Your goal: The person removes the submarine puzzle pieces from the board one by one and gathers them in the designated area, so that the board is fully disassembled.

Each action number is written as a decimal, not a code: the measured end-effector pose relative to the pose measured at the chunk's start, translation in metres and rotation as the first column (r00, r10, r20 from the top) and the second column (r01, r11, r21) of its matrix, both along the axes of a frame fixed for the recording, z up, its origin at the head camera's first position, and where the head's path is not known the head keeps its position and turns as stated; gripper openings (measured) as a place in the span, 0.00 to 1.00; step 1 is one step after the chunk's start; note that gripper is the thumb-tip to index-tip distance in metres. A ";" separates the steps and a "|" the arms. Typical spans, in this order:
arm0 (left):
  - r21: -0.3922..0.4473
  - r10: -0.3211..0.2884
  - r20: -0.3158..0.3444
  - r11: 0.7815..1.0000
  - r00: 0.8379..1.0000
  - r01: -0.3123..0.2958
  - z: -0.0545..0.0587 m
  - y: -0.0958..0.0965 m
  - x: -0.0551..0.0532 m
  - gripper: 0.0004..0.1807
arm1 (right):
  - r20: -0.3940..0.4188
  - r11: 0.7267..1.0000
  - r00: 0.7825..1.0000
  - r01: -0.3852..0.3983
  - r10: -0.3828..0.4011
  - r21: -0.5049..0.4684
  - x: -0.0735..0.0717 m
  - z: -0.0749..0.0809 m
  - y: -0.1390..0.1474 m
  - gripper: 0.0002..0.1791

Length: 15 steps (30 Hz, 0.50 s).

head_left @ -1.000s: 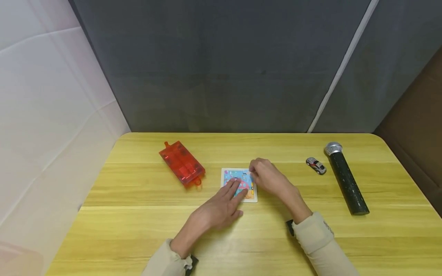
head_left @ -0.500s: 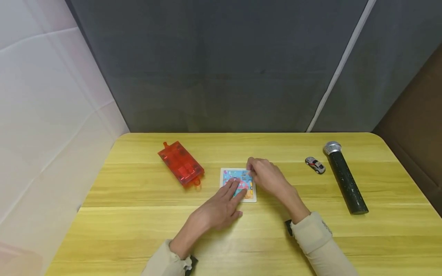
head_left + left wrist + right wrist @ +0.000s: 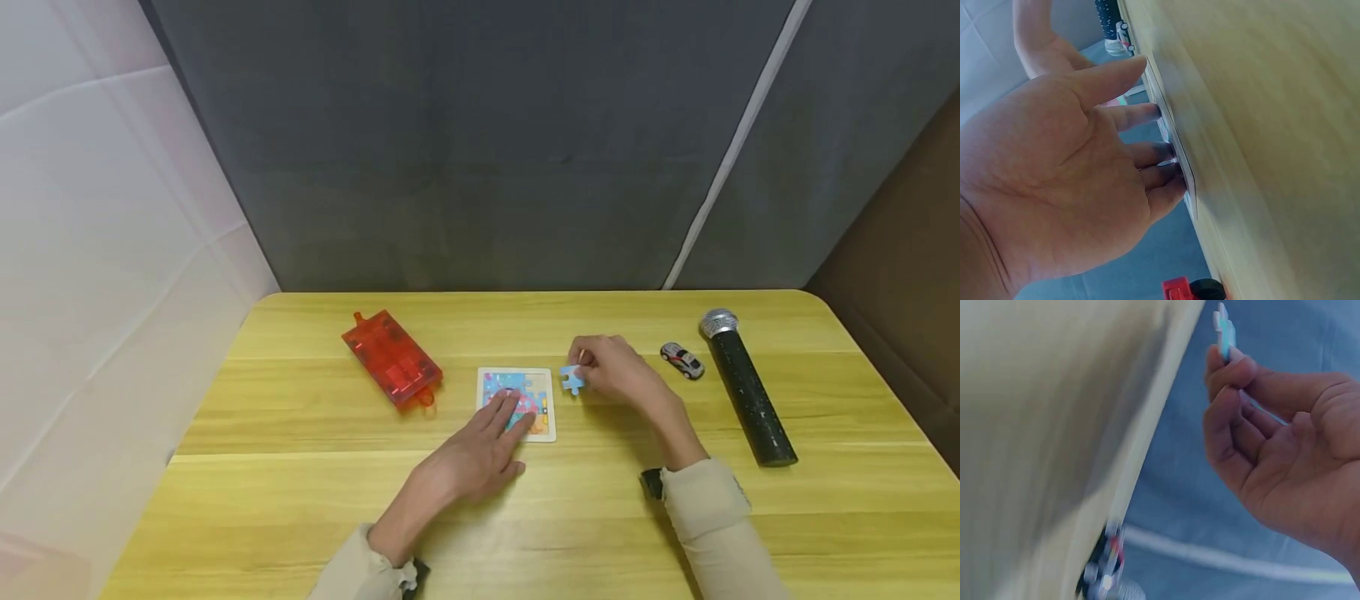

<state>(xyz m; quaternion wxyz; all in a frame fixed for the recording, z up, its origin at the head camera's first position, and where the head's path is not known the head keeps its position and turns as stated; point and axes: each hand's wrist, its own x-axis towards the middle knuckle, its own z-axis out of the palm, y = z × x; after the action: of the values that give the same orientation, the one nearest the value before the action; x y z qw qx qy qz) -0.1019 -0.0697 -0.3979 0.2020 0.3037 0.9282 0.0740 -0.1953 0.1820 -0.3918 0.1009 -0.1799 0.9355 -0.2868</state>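
Sleeves point(image 3: 354, 573) of beige cloth reached in over a wood-grain table point(image 3: 225, 517), a dark item point(image 3: 652, 483) showing at each wrist. A person's left hand point(image 3: 474, 460) lay with fingers stretched out, tips resting on a white-bordered jigsaw puzzle point(image 3: 512, 380) flat at mid-table. A pale gap point(image 3: 536, 383) showed at the puzzle's far right corner. Just beyond the right border, the right hand point(image 3: 613, 368) pinched a light-blue puzzle piece point(image 3: 572, 380) between thumb and fingers, raised above the tabletop and apart from the puzzle. Well to the right, a black microphone point(image 3: 750, 398) lay aslant, its silver mesh head toward the far edge. A small toy car point(image 3: 682, 361), pale with a red mark, rested near it. Across to the left lay a red translucent plastic object point(image 3: 393, 360) with a small tab at each end. Behind rose a dark grey fabric wall point(image 3: 450, 167) crossed by a white strip point(image 3: 738, 150), flanked by a white panel point(image 3: 97, 250) at left and a brown panel point(image 3: 903, 217) at right.
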 end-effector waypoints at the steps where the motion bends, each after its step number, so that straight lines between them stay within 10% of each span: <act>1: -0.002 0.000 -0.001 1.000 1.000 0.000 0.000 0.000 0.000 0.38 | 0.025 1.000 1.000 0.003 -0.003 -0.001 -0.001 0.002 0.010 0.05; 15: -0.005 -0.007 -0.019 1.000 1.000 0.006 -0.001 0.000 0.001 0.38 | 0.233 0.992 0.969 0.063 -0.087 0.109 -0.005 0.004 0.088 0.04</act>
<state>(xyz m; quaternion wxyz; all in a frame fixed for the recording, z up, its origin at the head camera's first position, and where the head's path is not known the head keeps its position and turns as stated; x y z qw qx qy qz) -0.1014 -0.0694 -0.3989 0.1940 0.3069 0.9292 0.0683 -0.2006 0.2698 -0.3881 0.2097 -0.1035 0.9362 -0.2624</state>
